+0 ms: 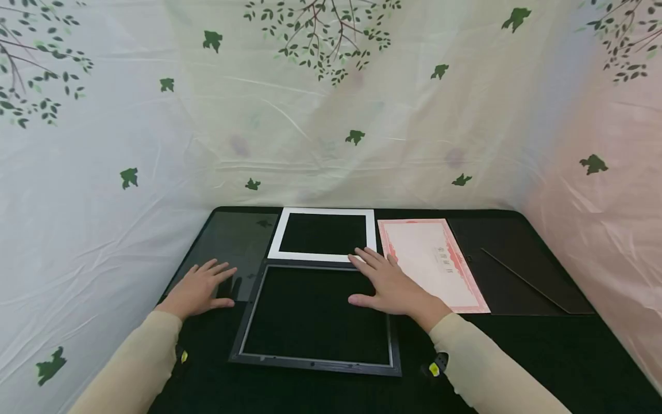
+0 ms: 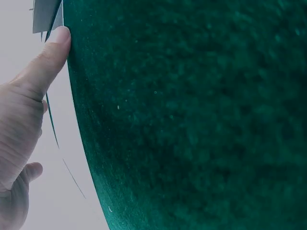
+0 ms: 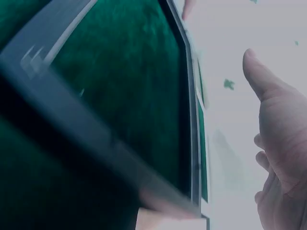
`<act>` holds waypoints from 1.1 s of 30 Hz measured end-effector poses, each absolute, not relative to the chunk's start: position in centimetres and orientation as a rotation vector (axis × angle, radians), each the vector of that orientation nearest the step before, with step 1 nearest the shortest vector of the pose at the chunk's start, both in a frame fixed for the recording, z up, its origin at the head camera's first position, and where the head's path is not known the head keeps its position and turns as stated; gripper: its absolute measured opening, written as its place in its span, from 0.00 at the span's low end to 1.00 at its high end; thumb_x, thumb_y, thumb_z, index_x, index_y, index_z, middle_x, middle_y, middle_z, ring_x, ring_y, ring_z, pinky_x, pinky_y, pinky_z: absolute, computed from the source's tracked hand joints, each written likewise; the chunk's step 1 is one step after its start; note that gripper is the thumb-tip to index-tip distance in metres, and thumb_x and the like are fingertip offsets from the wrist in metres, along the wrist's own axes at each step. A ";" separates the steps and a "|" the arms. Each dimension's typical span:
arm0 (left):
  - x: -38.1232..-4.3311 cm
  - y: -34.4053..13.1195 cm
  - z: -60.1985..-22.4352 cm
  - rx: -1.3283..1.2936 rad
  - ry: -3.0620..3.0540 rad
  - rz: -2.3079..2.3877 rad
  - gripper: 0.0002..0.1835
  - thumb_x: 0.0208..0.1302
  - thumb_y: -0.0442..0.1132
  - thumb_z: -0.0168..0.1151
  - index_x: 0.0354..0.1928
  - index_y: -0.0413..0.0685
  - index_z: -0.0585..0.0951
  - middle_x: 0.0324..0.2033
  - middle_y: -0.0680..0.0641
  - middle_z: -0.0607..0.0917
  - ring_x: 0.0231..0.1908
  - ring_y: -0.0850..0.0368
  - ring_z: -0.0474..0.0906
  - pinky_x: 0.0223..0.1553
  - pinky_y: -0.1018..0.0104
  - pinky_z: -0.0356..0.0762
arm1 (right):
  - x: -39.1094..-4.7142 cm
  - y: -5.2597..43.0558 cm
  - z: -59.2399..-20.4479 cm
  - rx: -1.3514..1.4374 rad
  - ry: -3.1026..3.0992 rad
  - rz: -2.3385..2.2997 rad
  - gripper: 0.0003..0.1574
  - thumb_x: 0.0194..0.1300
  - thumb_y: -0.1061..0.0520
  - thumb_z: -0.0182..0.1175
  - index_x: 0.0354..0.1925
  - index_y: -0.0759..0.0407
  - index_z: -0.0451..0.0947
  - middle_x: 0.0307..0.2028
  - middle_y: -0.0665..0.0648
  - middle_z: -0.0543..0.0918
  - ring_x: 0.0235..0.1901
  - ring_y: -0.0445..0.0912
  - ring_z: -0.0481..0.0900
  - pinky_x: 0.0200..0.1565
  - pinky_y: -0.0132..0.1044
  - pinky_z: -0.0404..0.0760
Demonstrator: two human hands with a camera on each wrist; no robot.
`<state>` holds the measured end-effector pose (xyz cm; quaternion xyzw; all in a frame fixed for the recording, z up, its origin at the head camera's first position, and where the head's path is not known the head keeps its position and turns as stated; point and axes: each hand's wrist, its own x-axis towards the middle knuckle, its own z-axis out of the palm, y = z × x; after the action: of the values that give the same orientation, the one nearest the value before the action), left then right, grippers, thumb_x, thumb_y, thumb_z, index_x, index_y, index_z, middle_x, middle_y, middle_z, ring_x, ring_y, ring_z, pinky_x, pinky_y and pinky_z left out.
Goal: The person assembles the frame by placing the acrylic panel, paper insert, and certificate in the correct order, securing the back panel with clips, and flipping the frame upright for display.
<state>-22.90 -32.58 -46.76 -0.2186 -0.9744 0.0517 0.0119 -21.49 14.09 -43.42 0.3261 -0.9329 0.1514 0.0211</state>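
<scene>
My left hand (image 1: 199,289), fingers spread and holding nothing, is over the near part of a clear glass-like sheet (image 1: 227,241). A dark grey picture frame (image 1: 315,365) with an open middle lies flat between my hands. Over its far right corner is my right hand (image 1: 390,284), fingers extended and thumb out to the left, with nothing in its grasp. Behind the frame lies a white mat border (image 1: 329,211). The right wrist view shows the frame (image 3: 103,139) large, with the right hand (image 3: 288,143) at the side.
Right of the mat lies a certificate (image 1: 414,253) with a pink border, partly behind my right hand. Beside it is a dark backing board (image 1: 522,247) with a thin diagonal strip (image 1: 524,280). A leaf-printed curtain (image 1: 310,115) surrounds the dark tabletop (image 1: 517,356).
</scene>
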 end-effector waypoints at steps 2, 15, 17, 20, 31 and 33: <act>-23.0 -32.5 -46.8 -0.682 -3.043 0.171 0.47 0.52 0.72 0.59 0.68 0.50 0.69 0.64 0.39 0.72 0.66 0.33 0.60 0.60 0.31 0.57 | -21.8 13.0 -43.2 1.063 -2.890 0.461 0.58 0.58 0.19 0.46 0.76 0.46 0.49 0.75 0.53 0.51 0.74 0.52 0.44 0.67 0.63 0.46; -23.3 -32.2 -47.4 -0.771 -2.974 0.219 0.38 0.62 0.64 0.57 0.63 0.42 0.73 0.53 0.40 0.82 0.60 0.36 0.70 0.59 0.38 0.64 | -22.9 7.4 -43.5 1.271 -2.905 0.477 0.56 0.60 0.20 0.46 0.76 0.46 0.49 0.74 0.55 0.52 0.73 0.51 0.46 0.67 0.61 0.49; -23.3 -32.2 -47.5 -0.774 -2.963 0.217 0.36 0.64 0.62 0.56 0.63 0.42 0.73 0.52 0.40 0.82 0.59 0.37 0.71 0.59 0.39 0.64 | -23.1 6.7 -43.7 1.289 -2.902 0.502 0.56 0.60 0.20 0.45 0.75 0.46 0.49 0.74 0.55 0.53 0.73 0.51 0.48 0.68 0.60 0.50; -23.4 -32.3 -47.7 -0.767 -2.953 0.201 0.34 0.66 0.61 0.55 0.63 0.42 0.73 0.51 0.40 0.83 0.59 0.39 0.72 0.59 0.40 0.65 | -23.4 5.6 -43.9 1.295 -2.925 0.568 0.55 0.60 0.19 0.43 0.76 0.43 0.48 0.74 0.54 0.53 0.72 0.50 0.50 0.68 0.55 0.54; -22.9 -32.3 -47.1 -0.735 -2.949 0.127 0.31 0.69 0.57 0.54 0.64 0.42 0.73 0.50 0.39 0.83 0.58 0.39 0.72 0.60 0.41 0.65 | -23.9 1.4 -44.5 1.276 -2.980 0.993 0.51 0.62 0.23 0.46 0.75 0.43 0.51 0.71 0.49 0.60 0.70 0.43 0.57 0.67 0.44 0.60; -22.8 -32.3 -46.9 -0.733 -2.944 0.124 0.30 0.69 0.56 0.54 0.64 0.41 0.73 0.50 0.39 0.83 0.58 0.39 0.73 0.60 0.40 0.64 | -24.0 0.4 -44.7 1.291 -2.974 1.045 0.50 0.63 0.24 0.47 0.75 0.44 0.52 0.71 0.50 0.62 0.69 0.43 0.60 0.67 0.43 0.61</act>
<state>-22.79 -32.29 -46.87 -0.2411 -0.9682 0.0408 0.0527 -24.04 0.40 -44.66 0.3757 -0.8654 0.3040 -0.1322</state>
